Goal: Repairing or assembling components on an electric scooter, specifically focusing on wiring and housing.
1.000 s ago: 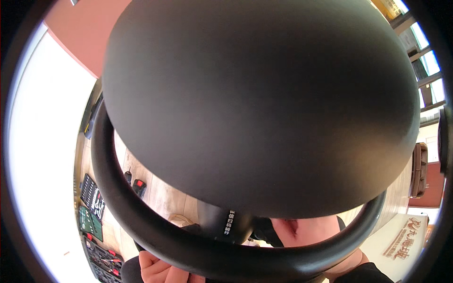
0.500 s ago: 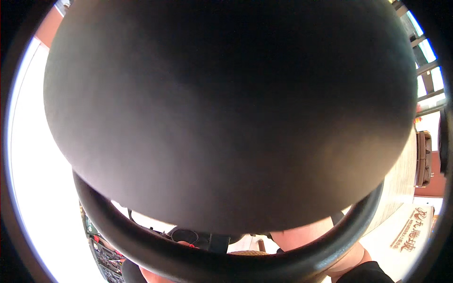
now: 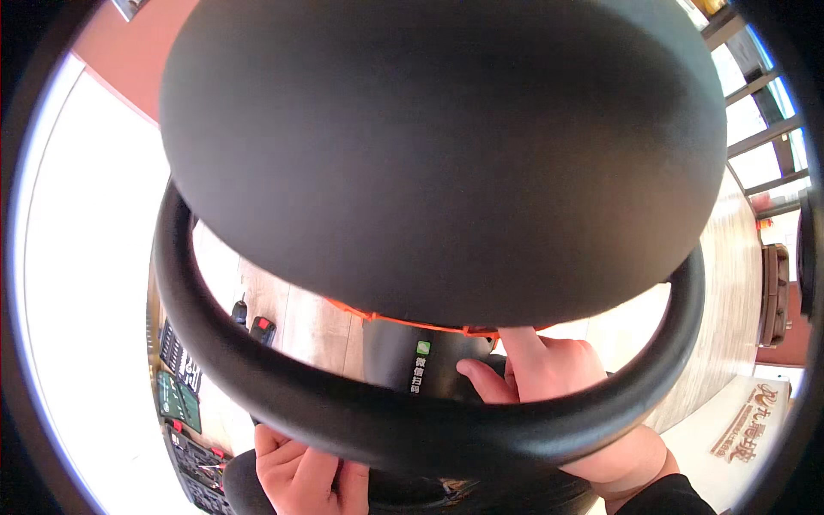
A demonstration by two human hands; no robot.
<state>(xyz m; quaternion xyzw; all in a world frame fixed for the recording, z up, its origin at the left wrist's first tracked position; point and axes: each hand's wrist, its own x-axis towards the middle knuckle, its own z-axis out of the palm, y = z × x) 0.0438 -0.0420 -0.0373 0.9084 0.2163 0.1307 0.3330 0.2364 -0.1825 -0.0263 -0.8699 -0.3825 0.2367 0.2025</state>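
Observation:
A large black domed piece (image 3: 446,163), smooth and rounded, covers the upper middle of the head view. Around its lower side curves a thick black ring (image 3: 412,421). Below the dome's edge show a thin orange strip (image 3: 412,324) and a dark curved panel (image 3: 390,352) with a small green mark. My right hand (image 3: 554,369) reaches through behind the ring, thumb apart and index finger stretched up against the dome's lower edge; that fingertip is hidden. At the lower left, just under the ring, my left hand (image 3: 309,476) has its fingers curled together, and what lies within them is hidden.
Tool cases with small tools (image 3: 184,399) lie on the floor at the left, near a black-and-red tool piece (image 3: 262,330). A white printed box (image 3: 742,425) stands at the lower right. Farther right is a brown padded seat (image 3: 775,296).
The dome and ring now sit higher and less close in view. The orange strip and dark panel have come into sight. My right hand has come up to the dome's edge; my left shows under the ring.

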